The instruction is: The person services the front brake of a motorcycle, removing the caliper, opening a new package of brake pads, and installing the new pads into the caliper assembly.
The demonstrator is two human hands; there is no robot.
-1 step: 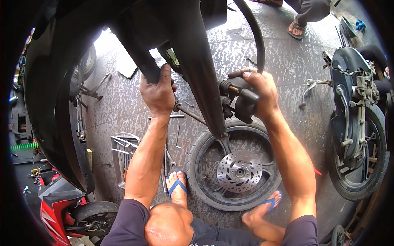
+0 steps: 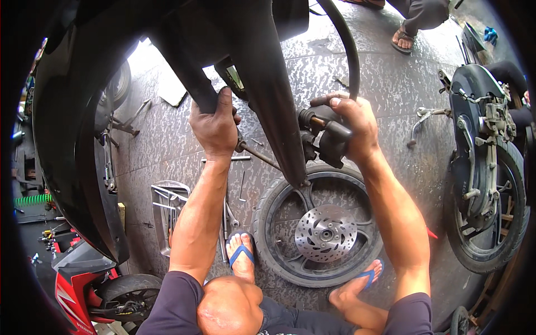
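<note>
My left hand [image 2: 215,125] is closed around the lower end of a black tube [image 2: 192,78] under the dark motorcycle body [image 2: 84,184]. A metal rod [image 2: 259,156] runs from below that hand toward the larger black fork leg [image 2: 268,100]. My right hand [image 2: 360,125] is wrapped around a black brake caliper [image 2: 329,145] beside that fork leg, with a black hose [image 2: 350,50] rising from it. Beneath lies a front wheel [image 2: 268,229] with a drilled brake disc [image 2: 324,245], between my sandalled feet.
A metal tool tray [image 2: 164,195] and wrenches [image 2: 229,215] lie on the tiled floor. Another motorcycle [image 2: 474,134] stands at the right, a red one [image 2: 72,290] at the lower left. Another person's sandalled foot [image 2: 405,39] is at the top right.
</note>
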